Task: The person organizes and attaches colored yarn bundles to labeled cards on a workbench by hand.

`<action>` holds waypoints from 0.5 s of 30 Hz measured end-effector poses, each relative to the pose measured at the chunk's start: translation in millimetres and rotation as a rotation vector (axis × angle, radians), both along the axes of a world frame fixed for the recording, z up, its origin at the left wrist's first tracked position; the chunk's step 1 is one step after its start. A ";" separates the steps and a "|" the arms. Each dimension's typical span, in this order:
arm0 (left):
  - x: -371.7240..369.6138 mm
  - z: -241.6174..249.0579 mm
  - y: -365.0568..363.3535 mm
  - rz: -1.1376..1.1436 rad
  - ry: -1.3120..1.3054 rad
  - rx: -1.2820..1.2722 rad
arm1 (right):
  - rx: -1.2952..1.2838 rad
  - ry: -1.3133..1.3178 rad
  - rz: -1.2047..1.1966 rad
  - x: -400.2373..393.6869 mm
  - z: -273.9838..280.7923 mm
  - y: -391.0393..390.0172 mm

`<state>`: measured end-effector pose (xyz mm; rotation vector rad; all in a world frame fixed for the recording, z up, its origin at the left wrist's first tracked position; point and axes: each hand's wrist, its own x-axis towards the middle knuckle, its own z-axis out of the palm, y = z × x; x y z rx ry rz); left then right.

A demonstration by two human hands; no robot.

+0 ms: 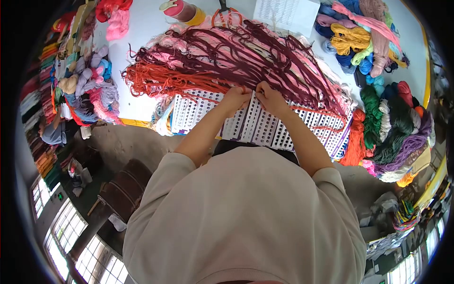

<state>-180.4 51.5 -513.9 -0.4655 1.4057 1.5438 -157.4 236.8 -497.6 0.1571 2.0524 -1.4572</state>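
My left hand (236, 101) is closed in a pinch, with a bit of orange-red yarn showing at its fingertips. Just to its right, my right hand (271, 100) is closed too; what its fingers grip is too small to make out. Both rest over the upper edge of white cards (265, 124) punched with rows of holes and laid side by side. Dark maroon yarn (227, 59) fans out beyond my hands over pink strands. A bundle of orange-red yarn (156, 79) lies to the left, and orange-red strands cross the cards at right.
Scissors with orange handles (227, 18), a pink-and-yellow bottle (182, 10) and a printed sheet (286, 14) lie at the back. Coloured skeins (350, 38) cover the right side; more skeins (90, 85) hang at left. A brown chair (124, 189) stands on the floor.
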 end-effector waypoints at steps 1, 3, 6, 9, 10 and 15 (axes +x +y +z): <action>0.1 -0.2 2.4 0.008 0.021 -0.020 | -0.010 -0.012 -0.011 -1.0 -2.2 -1.3; -1.5 0.6 4.2 0.019 0.043 -0.041 | -0.021 -0.023 -0.019 -2.1 -4.9 -2.3; -5.6 8.8 0.9 -0.138 0.099 -0.121 | 0.007 -0.085 0.002 -1.4 -3.0 -1.7; -13.2 40.8 -6.4 0.003 0.174 -0.394 | -0.047 -0.103 -0.021 2.0 -10.3 0.7; -12.4 39.6 -14.8 0.154 0.073 -0.165 | -0.039 -0.101 -0.009 2.0 -10.7 1.0; -4.2 48.3 -17.1 0.327 -0.286 0.416 | -0.017 -0.063 -0.024 2.6 0.7 -0.6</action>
